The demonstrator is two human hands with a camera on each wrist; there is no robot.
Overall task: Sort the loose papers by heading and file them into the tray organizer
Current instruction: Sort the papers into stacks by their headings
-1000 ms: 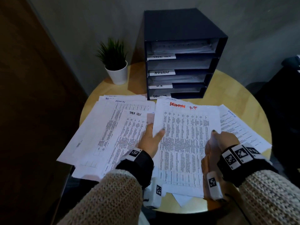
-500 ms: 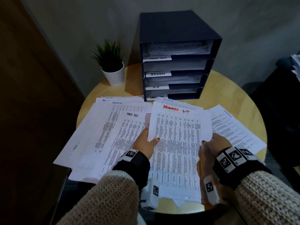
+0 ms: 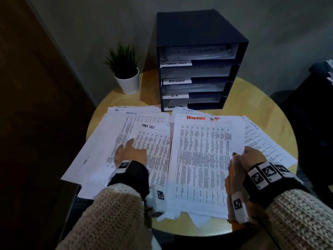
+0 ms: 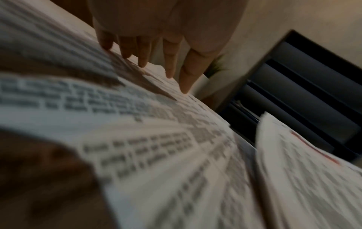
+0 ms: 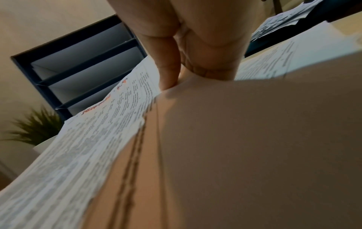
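Loose printed sheets cover the near half of a round wooden table (image 3: 255,98). My right hand (image 3: 246,156) pinches the right edge of a small stack topped by a sheet with a red heading (image 3: 203,156), thumb on top (image 5: 169,62). My left hand (image 3: 129,150) hovers with straight fingers (image 4: 143,51) just over the "TASK LIST" sheet (image 3: 153,141), which lies on sheets headed "ADMIN" (image 3: 131,113). A dark tray organizer (image 3: 196,60) stands at the back, with slots labelled TASK LIST, ADMIN (image 3: 177,81), H.R and a lowest one partly hidden by paper.
A small potted plant (image 3: 126,69) in a white pot stands left of the organizer. Another "ADMIN" sheet (image 3: 264,143) lies at the right, near the table's rim. Dark furniture with more paper (image 3: 329,69) is at the far right. A dark wall panel runs along the left.
My left hand has let go of the red-headed stack's left edge and moved left over the "TASK LIST" sheet. The right hand keeps its pinch on the stack.
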